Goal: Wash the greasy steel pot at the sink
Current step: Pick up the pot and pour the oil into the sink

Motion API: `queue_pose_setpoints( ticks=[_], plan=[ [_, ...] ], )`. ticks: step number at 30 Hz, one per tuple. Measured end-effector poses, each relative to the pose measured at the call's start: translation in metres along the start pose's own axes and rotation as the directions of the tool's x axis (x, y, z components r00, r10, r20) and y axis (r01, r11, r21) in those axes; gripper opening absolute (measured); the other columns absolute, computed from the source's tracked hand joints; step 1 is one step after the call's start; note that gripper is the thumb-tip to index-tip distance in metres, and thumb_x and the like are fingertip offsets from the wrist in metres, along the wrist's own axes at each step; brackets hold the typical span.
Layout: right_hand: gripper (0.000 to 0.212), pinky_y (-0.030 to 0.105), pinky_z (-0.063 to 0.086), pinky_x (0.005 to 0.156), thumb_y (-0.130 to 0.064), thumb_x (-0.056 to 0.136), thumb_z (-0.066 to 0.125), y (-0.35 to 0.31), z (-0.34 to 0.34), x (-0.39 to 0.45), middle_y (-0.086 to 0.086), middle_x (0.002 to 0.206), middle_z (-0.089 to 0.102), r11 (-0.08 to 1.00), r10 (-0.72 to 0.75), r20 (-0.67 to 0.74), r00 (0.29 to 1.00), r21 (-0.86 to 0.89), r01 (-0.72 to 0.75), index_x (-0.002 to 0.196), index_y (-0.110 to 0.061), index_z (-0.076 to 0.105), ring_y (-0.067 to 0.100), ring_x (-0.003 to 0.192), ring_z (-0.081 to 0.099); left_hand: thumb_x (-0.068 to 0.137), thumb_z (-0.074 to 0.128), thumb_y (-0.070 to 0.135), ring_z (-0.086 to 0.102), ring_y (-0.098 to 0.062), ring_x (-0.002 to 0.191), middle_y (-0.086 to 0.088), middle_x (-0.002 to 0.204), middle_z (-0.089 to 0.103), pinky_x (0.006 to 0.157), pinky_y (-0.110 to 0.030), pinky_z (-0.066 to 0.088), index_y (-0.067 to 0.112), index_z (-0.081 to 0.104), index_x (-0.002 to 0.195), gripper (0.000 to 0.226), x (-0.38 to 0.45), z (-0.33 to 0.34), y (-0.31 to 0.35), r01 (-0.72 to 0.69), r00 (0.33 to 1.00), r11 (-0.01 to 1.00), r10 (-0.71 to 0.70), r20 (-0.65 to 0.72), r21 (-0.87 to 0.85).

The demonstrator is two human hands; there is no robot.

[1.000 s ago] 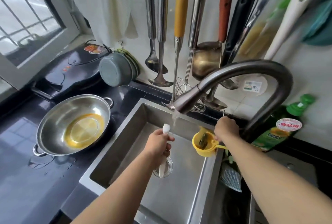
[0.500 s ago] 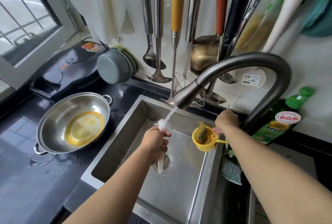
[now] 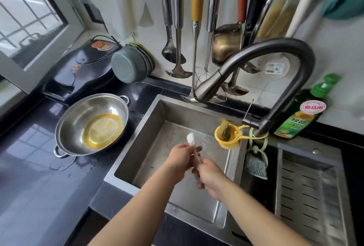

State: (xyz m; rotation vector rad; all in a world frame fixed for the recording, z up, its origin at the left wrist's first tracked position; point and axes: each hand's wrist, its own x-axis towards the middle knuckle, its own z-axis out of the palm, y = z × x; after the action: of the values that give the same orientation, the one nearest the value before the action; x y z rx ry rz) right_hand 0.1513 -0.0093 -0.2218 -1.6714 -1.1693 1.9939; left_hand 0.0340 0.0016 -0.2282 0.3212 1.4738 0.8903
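Observation:
The steel pot (image 3: 92,123) with two small handles sits on the black counter left of the sink, a ring of yellow grease in its bottom. Over the steel sink (image 3: 157,115) my left hand (image 3: 182,159) grips a slim brush (image 3: 191,139) with a white tip pointing up. My right hand (image 3: 208,174) has closed round the lower end of the same brush handle, just right of my left hand. The dark curved faucet (image 3: 256,54) arches above the basin; no water is visible from its spout.
A yellow strainer cup (image 3: 226,137) hangs at the sink's right rim. A green dish soap bottle (image 3: 301,115) stands behind the faucet. Ladles and skimmers (image 3: 197,28) hang on the wall. A black electric griddle (image 3: 82,68) and grey bowls (image 3: 130,66) sit at the back left.
My right hand left the faucet handle and came down to the brush handle beside my left hand. The water stream that hit the brush tip has stopped.

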Motion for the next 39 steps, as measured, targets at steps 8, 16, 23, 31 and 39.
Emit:
queue_pose_setpoints(
  ticks=[8,16,23,31,39],
  plan=[
    [0.016,0.015,0.020,0.043,-0.010,0.095,0.046,0.050,0.024,0.018,0.008,0.071,0.041,0.892,0.282,-0.238,0.929,-0.291,-0.346,0.106,-0.009,0.058,0.014,0.046,0.030,0.103,0.051,0.006,0.059,-0.023,0.067,-0.010,0.082,0.057,0.061,-0.030,0.050,0.010,0.061,0.099,0.012,-0.035,-0.161,-0.019,0.015,0.959,0.992,-0.049,-0.279,-0.122],
    [0.019,0.019,0.011,0.043,-0.018,0.104,0.041,0.045,0.109,0.029,0.000,0.059,0.035,0.967,0.241,-0.402,0.883,0.025,-0.253,0.098,-0.012,0.058,0.011,0.042,0.024,0.102,0.052,0.022,0.061,-0.034,0.110,-0.012,0.116,0.056,0.092,-0.045,0.055,0.013,0.055,0.120,0.020,-0.036,-0.353,0.024,-0.119,0.885,0.926,-0.065,-0.460,-0.359],
    [0.024,0.019,0.017,0.040,-0.018,0.107,0.042,0.046,0.150,0.009,0.002,0.063,0.036,0.971,0.234,-0.489,0.840,0.158,-0.179,0.101,-0.004,0.061,0.012,0.046,0.026,0.087,0.051,0.004,0.063,-0.032,0.098,-0.010,0.094,0.062,0.092,-0.042,0.055,0.014,0.061,0.093,0.016,-0.012,-0.414,0.070,-0.045,0.960,0.911,-0.075,-0.270,-0.409],
    [0.015,0.019,0.023,0.036,-0.006,0.102,0.047,0.047,0.133,-0.014,0.003,0.060,0.039,0.953,0.272,-0.554,0.787,0.270,-0.139,0.094,-0.006,0.059,0.011,0.040,0.029,0.096,0.062,0.006,0.069,-0.030,0.102,-0.021,0.113,0.072,0.096,-0.047,0.055,0.005,0.062,0.129,0.033,0.000,-0.410,0.056,-0.003,0.980,0.887,-0.090,-0.178,-0.462],
    [0.014,0.018,0.023,0.037,-0.003,0.101,0.048,0.056,0.113,-0.029,0.005,0.062,0.039,0.929,0.267,-0.532,0.804,0.365,-0.067,0.110,0.000,0.059,0.011,0.038,0.030,0.089,0.055,-0.010,0.069,-0.026,0.073,-0.019,0.087,0.068,0.064,-0.044,0.066,0.002,0.061,0.105,0.022,-0.025,-0.357,0.062,-0.106,0.972,0.954,0.039,-0.233,-0.281]
  ],
)
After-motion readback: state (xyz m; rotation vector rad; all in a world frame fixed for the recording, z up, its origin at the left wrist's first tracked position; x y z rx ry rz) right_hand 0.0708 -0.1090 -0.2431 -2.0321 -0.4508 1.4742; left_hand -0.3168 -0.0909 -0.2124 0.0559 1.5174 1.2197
